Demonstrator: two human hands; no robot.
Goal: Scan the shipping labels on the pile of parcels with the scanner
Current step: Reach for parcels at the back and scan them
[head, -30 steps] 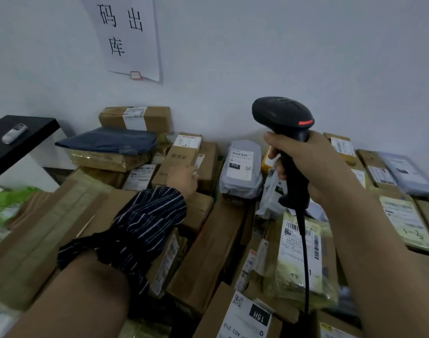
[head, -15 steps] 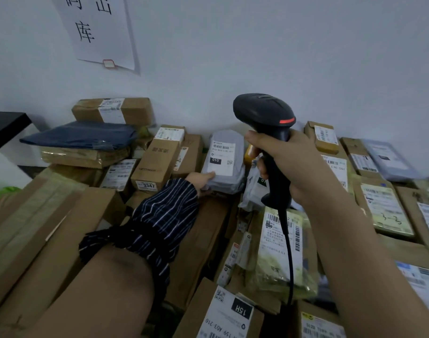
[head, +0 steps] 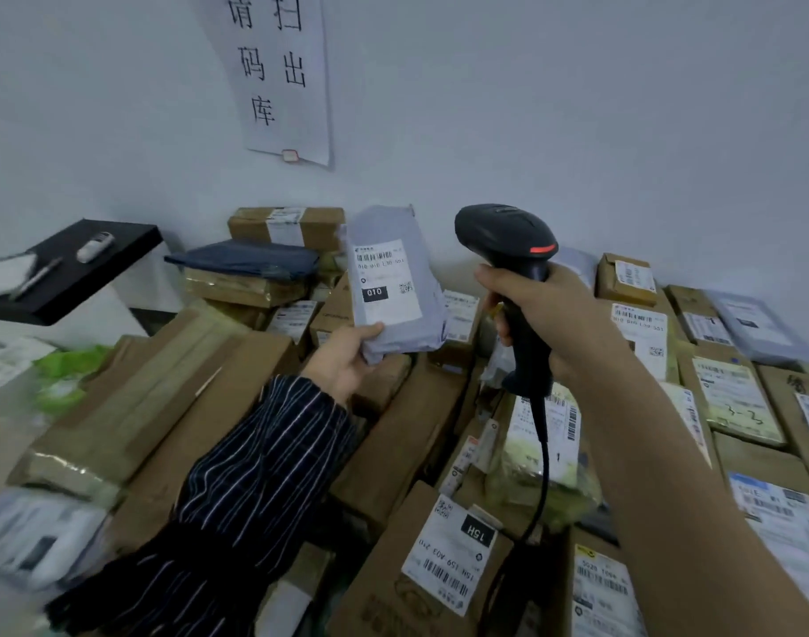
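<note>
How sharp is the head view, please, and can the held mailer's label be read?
Head view: dim, bluish light, no glare; the centre is fairly sharp, so 010 on the label of the grey mailer, held by the left hand, reads, though finer print is soft; head view, lower left: the white parcel is blurred.

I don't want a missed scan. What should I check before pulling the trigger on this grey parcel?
1. Grip on grey parcel: ok, left hand holds its lower corner.
2. View of label: ok, barcode shows.
3. Hold on scanner: ok, right hand wraps the handle.
4. Aim at label: not ok, scanner stands beside the parcel.
5. Finger on trigger: cannot tell.
</note>
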